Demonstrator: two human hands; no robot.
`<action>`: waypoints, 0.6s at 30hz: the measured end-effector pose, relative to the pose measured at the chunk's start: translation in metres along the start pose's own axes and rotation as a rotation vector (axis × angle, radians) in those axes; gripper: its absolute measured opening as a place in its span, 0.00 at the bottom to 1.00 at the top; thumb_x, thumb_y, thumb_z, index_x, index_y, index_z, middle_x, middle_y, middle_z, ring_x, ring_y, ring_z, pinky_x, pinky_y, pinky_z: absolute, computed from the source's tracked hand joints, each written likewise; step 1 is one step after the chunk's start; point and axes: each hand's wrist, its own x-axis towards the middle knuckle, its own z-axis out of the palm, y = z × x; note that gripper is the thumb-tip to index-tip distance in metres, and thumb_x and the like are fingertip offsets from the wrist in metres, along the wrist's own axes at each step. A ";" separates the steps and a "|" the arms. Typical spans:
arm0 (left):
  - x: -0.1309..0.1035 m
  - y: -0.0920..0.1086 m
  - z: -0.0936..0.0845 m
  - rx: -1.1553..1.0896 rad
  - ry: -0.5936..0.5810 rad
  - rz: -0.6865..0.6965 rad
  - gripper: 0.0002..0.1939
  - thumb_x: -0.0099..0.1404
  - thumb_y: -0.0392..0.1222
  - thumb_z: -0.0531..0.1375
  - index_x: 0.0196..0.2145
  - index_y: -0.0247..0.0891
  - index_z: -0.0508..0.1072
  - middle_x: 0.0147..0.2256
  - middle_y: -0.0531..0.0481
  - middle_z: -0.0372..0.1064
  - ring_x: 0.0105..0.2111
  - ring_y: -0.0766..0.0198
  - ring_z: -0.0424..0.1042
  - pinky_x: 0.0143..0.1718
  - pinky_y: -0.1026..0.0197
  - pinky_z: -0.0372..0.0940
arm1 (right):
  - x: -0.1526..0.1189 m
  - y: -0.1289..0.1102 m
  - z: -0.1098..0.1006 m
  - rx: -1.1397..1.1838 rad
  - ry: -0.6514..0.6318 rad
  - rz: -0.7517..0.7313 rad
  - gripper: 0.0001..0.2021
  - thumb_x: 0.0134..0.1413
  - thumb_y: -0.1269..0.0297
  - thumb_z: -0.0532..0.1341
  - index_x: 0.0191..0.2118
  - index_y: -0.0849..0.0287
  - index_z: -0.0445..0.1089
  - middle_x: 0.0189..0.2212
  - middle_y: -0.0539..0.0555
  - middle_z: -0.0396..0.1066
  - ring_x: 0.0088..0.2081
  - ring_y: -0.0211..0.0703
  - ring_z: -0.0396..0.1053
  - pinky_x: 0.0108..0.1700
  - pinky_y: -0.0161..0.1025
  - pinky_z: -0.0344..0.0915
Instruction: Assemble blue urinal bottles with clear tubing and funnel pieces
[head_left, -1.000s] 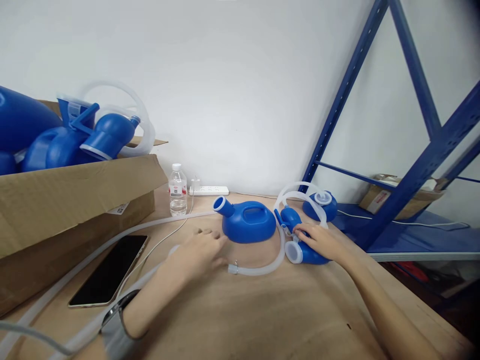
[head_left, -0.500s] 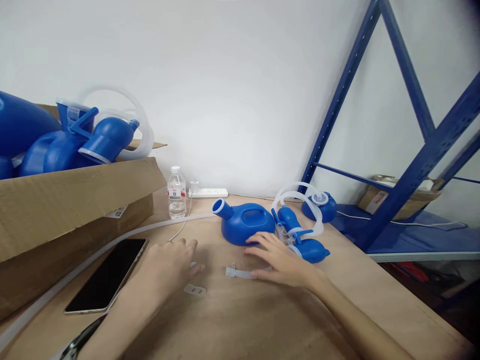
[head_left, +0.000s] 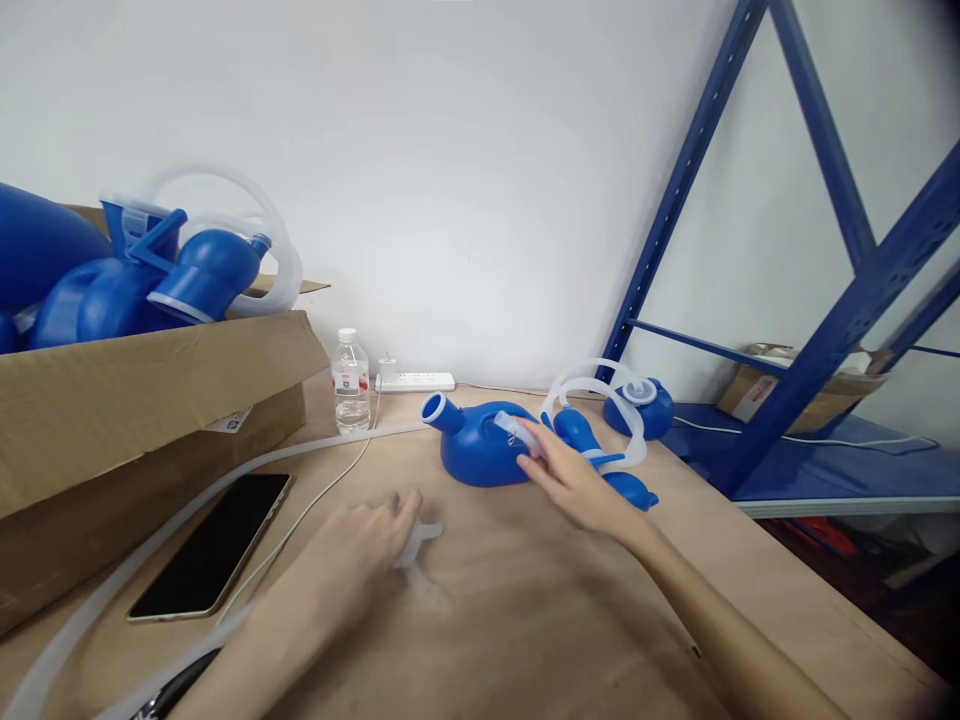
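My left hand, low over the table, is closed on a translucent plastic strap piece. Motion blurs the lower end of that piece. Between thumb and fingers of my right hand is the end of a translucent tube with a small metal clip round it. This tube end is raised in front of a blue plastic urinal bottle, which lies on its side with its open neck to the left. Behind my right hand lie blue funnel-shaped parts, partly hidden, with looped tubing.
An open cardboard box full of blue bottles and tubing stands left. Nearby lie a phone, a long tube, a water bottle and a power strip. Another blue bottle sits back right, beside a blue shelf rack.
My right hand has lifted the clipped tube end off the table, up to the blue bottle. My left hand has picked up the strap piece and moved slightly right.
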 end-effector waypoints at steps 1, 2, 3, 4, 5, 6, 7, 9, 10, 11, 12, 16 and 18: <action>0.002 0.003 -0.003 0.053 0.016 0.027 0.19 0.65 0.44 0.58 0.52 0.37 0.72 0.42 0.39 0.76 0.33 0.48 0.79 0.33 0.54 0.68 | 0.005 0.001 -0.006 0.022 0.055 0.034 0.24 0.70 0.52 0.53 0.65 0.54 0.61 0.51 0.58 0.75 0.44 0.50 0.74 0.47 0.46 0.69; 0.003 0.005 -0.008 0.109 0.026 0.046 0.22 0.64 0.43 0.58 0.55 0.37 0.70 0.43 0.38 0.76 0.33 0.47 0.79 0.31 0.54 0.68 | 0.009 0.002 -0.011 0.036 0.103 0.063 0.22 0.69 0.51 0.54 0.62 0.55 0.65 0.47 0.57 0.77 0.41 0.50 0.74 0.45 0.45 0.69; 0.004 0.006 -0.015 0.143 0.052 0.064 0.25 0.64 0.43 0.57 0.59 0.37 0.67 0.45 0.38 0.75 0.34 0.47 0.79 0.31 0.53 0.68 | 0.015 0.003 -0.015 0.045 0.146 0.085 0.20 0.68 0.50 0.55 0.57 0.56 0.70 0.42 0.55 0.78 0.38 0.49 0.73 0.42 0.44 0.68; 0.005 0.007 -0.023 0.160 0.090 0.065 0.28 0.65 0.44 0.57 0.62 0.37 0.65 0.47 0.37 0.75 0.36 0.46 0.79 0.31 0.53 0.68 | 0.021 0.005 -0.018 0.054 0.174 0.100 0.19 0.67 0.50 0.55 0.52 0.56 0.73 0.38 0.54 0.78 0.37 0.49 0.73 0.41 0.43 0.67; 0.006 0.006 -0.031 0.181 0.137 0.035 0.29 0.67 0.45 0.55 0.64 0.38 0.62 0.49 0.37 0.74 0.37 0.45 0.79 0.31 0.53 0.68 | 0.027 0.007 -0.019 0.062 0.191 0.109 0.17 0.67 0.51 0.55 0.48 0.56 0.74 0.36 0.53 0.78 0.36 0.49 0.72 0.40 0.42 0.66; 0.008 0.004 -0.039 0.194 0.194 -0.004 0.29 0.69 0.47 0.53 0.66 0.38 0.60 0.52 0.36 0.73 0.38 0.44 0.79 0.31 0.52 0.68 | 0.034 0.010 -0.020 0.066 0.197 0.114 0.17 0.67 0.51 0.55 0.46 0.56 0.75 0.35 0.53 0.77 0.36 0.49 0.72 0.40 0.42 0.65; 0.010 0.002 -0.048 0.206 0.268 -0.056 0.29 0.72 0.48 0.50 0.68 0.39 0.58 0.56 0.35 0.71 0.39 0.44 0.79 0.32 0.51 0.69 | 0.040 0.014 -0.020 0.064 0.193 0.114 0.16 0.67 0.51 0.55 0.45 0.55 0.75 0.35 0.52 0.77 0.36 0.48 0.72 0.41 0.42 0.65; 0.017 -0.003 -0.062 0.208 0.423 -0.153 0.30 0.75 0.49 0.45 0.71 0.38 0.52 0.63 0.32 0.63 0.44 0.41 0.78 0.36 0.50 0.69 | 0.055 0.022 -0.016 0.040 0.173 0.105 0.16 0.68 0.51 0.54 0.42 0.55 0.74 0.38 0.54 0.77 0.40 0.49 0.72 0.44 0.43 0.64; 0.021 -0.005 -0.069 0.203 0.498 -0.193 0.31 0.76 0.49 0.43 0.72 0.37 0.49 0.66 0.31 0.59 0.48 0.39 0.76 0.39 0.48 0.69 | 0.062 0.026 -0.013 0.024 0.162 0.098 0.16 0.68 0.51 0.54 0.41 0.56 0.73 0.40 0.55 0.76 0.41 0.49 0.71 0.46 0.43 0.64; 0.026 -0.006 -0.076 0.195 0.564 -0.219 0.32 0.77 0.48 0.42 0.73 0.35 0.46 0.67 0.30 0.57 0.51 0.37 0.74 0.44 0.47 0.68 | 0.069 0.030 -0.009 0.015 0.154 0.093 0.16 0.68 0.51 0.54 0.41 0.56 0.73 0.42 0.56 0.75 0.44 0.50 0.71 0.49 0.44 0.64; 0.031 -0.007 -0.083 0.183 0.621 -0.234 0.32 0.77 0.48 0.42 0.74 0.34 0.43 0.68 0.29 0.55 0.55 0.36 0.72 0.48 0.45 0.67 | 0.076 0.034 -0.004 0.019 0.148 0.095 0.16 0.68 0.51 0.54 0.42 0.56 0.73 0.44 0.57 0.74 0.46 0.50 0.70 0.51 0.45 0.63; 0.047 0.002 -0.111 0.086 0.796 -0.172 0.33 0.77 0.52 0.43 0.74 0.39 0.39 0.69 0.35 0.54 0.62 0.40 0.66 0.58 0.44 0.64 | 0.095 0.042 0.017 0.141 0.043 0.118 0.16 0.68 0.53 0.54 0.48 0.57 0.72 0.48 0.57 0.75 0.50 0.51 0.71 0.56 0.47 0.63; 0.048 0.011 -0.124 0.017 0.910 -0.073 0.33 0.77 0.54 0.44 0.74 0.44 0.39 0.70 0.39 0.53 0.64 0.44 0.62 0.59 0.45 0.65 | 0.100 0.041 0.026 0.179 -0.020 0.103 0.16 0.69 0.53 0.54 0.47 0.57 0.72 0.46 0.56 0.76 0.47 0.51 0.72 0.55 0.48 0.64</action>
